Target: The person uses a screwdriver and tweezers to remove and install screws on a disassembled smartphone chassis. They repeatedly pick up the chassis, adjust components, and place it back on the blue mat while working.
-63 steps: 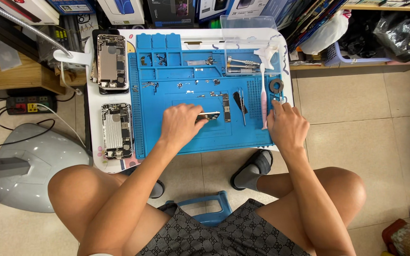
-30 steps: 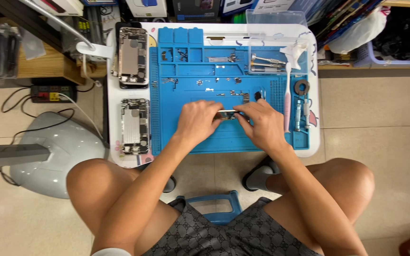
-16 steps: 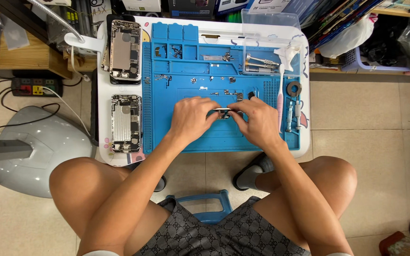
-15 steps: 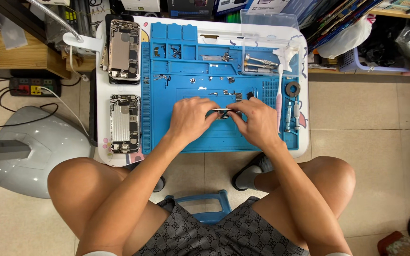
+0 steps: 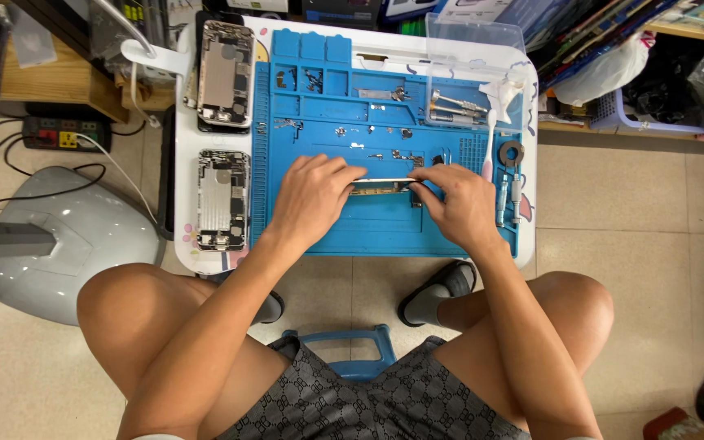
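Left hand (image 5: pixel 313 192): my fingers pinch the narrow circuit board (image 5: pixel 380 185) over the blue mat (image 5: pixel 385 228).
Right hand (image 5: pixel 459 204): fingers grip the board's other end.

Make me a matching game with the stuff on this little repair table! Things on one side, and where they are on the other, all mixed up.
Things:
1. thin board
2. opened phones
3. pink brush
4. clear box

Places:
A. far right corner of the table
B. white edge left of the blue mat
C. between the left hand and right hand
D. on the mat's right side, lying lengthwise

Pairs: 1-C, 2-B, 3-D, 4-A
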